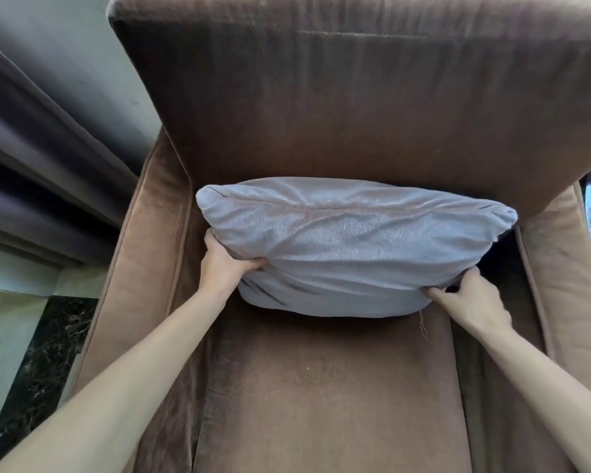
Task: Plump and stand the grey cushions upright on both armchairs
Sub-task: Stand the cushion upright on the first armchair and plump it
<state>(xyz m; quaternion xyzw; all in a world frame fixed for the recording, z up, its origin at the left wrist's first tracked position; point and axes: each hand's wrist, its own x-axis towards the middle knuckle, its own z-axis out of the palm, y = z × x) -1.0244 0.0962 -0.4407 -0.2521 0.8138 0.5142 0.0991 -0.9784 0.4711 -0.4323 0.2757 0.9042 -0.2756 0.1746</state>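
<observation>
Grey cushion (pixel 348 247) upright on brown armchair (pixel 321 387) seat, leaning on its back; left hand (pixel 224 264) gripping one side, right hand (pixel 468 298) pinching the other

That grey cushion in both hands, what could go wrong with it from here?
The grey cushion is soft and creased; once the left hand and right hand let go, it may slump forward onto the seat instead of staying upright against the backrest. A loose thread hanging near the right hand could snag.
</observation>
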